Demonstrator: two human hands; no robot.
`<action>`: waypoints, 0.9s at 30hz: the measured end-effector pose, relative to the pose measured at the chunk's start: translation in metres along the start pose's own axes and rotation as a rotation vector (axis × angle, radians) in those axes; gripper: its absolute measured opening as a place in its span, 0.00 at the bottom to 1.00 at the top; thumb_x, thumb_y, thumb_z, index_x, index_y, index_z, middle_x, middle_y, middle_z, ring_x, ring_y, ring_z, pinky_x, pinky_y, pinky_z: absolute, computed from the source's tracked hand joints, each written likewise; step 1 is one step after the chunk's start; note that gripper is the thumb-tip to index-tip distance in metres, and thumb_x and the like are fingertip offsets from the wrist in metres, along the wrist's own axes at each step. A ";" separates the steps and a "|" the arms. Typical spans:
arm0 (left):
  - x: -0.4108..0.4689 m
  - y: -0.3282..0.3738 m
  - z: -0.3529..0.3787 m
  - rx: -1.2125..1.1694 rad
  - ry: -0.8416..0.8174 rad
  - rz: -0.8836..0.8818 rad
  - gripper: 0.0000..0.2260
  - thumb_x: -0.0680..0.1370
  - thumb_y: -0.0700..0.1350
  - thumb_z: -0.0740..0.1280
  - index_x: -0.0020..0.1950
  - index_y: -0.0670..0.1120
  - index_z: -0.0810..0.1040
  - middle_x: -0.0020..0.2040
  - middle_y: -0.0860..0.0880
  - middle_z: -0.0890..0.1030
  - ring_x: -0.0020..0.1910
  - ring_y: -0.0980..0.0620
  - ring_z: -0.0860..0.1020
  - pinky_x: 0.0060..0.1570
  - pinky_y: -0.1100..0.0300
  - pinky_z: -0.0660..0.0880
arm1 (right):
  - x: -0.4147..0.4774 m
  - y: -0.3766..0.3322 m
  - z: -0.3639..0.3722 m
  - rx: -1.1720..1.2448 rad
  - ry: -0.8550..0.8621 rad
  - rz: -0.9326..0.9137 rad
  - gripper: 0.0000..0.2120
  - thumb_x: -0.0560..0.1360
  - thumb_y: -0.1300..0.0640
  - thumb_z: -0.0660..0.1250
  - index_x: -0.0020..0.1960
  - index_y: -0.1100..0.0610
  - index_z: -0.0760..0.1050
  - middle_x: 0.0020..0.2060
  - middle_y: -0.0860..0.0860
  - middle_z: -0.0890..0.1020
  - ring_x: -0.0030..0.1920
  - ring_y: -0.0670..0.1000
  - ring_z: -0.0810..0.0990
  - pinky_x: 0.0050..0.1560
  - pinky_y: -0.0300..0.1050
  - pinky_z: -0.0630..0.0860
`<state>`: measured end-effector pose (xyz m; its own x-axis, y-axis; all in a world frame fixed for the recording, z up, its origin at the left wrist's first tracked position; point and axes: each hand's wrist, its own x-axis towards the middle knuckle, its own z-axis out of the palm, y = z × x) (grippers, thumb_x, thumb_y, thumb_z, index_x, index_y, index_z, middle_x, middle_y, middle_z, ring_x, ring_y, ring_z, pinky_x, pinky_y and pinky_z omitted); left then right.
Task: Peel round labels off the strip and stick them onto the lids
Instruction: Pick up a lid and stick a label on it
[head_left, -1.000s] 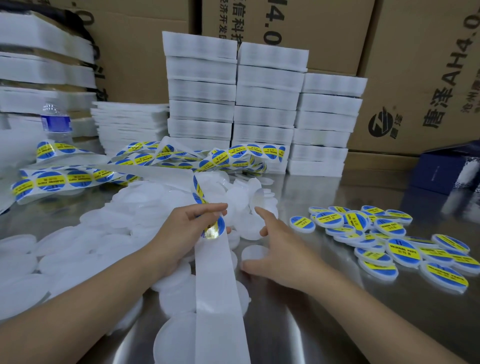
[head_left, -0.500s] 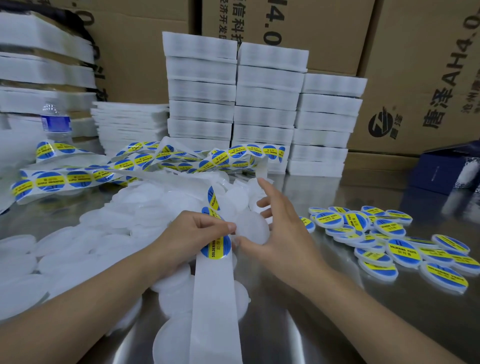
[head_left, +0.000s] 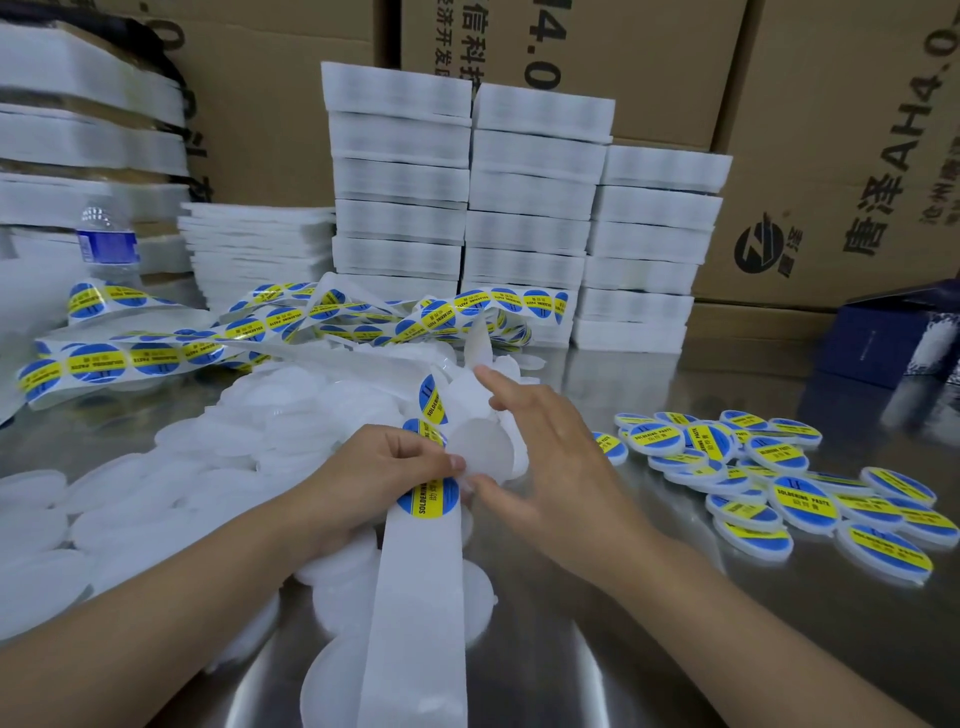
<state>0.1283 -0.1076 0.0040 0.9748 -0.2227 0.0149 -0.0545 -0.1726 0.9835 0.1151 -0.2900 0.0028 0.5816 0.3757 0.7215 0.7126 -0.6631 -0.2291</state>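
The left hand (head_left: 379, 480) is pinching the strip (head_left: 415, 597) between thumb and curled fingers, right beside a round blue-and-yellow label (head_left: 434, 498) that is sitting on the backing. The right hand (head_left: 550, 462) is gripping a blank white lid (head_left: 480, 448) by its edge, thumb below and fingers behind, with the index finger stretching upward; the lid is touching the left fingertips and tilting toward the label. Bare backing is trailing from the left hand toward the camera, while the part of the strip that is carrying labels is winding away in a loose tangle (head_left: 156, 358) at the back left. A pile of unlabelled lids (head_left: 270, 415) is lying under and left of the hands. Finished labelled lids (head_left: 779, 483) are lying in a heap to the right on the steel table (head_left: 623, 649). Behind them white foam stacks (head_left: 524, 208), a water bottle (head_left: 106, 244), a dark blue box (head_left: 893, 332) and cardboard cartons (head_left: 831, 156) are standing.
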 end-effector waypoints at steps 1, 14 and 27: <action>0.000 0.000 0.000 -0.019 0.008 -0.002 0.07 0.74 0.42 0.70 0.38 0.43 0.86 0.40 0.42 0.85 0.34 0.52 0.82 0.36 0.64 0.79 | 0.001 -0.002 -0.002 0.053 0.023 0.046 0.33 0.69 0.51 0.68 0.71 0.42 0.59 0.54 0.45 0.73 0.57 0.44 0.70 0.58 0.37 0.66; 0.001 0.000 -0.001 -0.073 0.010 -0.049 0.07 0.73 0.44 0.71 0.37 0.43 0.86 0.41 0.41 0.85 0.34 0.51 0.83 0.35 0.63 0.79 | 0.020 -0.002 -0.012 0.788 0.220 0.912 0.26 0.80 0.49 0.56 0.27 0.56 0.79 0.26 0.49 0.71 0.27 0.47 0.68 0.32 0.40 0.68; -0.001 0.002 0.001 -0.121 0.005 -0.025 0.06 0.72 0.42 0.71 0.37 0.42 0.86 0.38 0.44 0.85 0.32 0.54 0.82 0.34 0.65 0.78 | 0.019 -0.007 -0.009 0.773 0.170 0.939 0.25 0.81 0.51 0.54 0.32 0.56 0.80 0.27 0.50 0.70 0.25 0.46 0.66 0.27 0.38 0.65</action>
<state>0.1267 -0.1082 0.0062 0.9765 -0.2154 -0.0089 -0.0042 -0.0606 0.9982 0.1179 -0.2843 0.0239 0.9771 -0.1685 0.1300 0.1232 -0.0503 -0.9911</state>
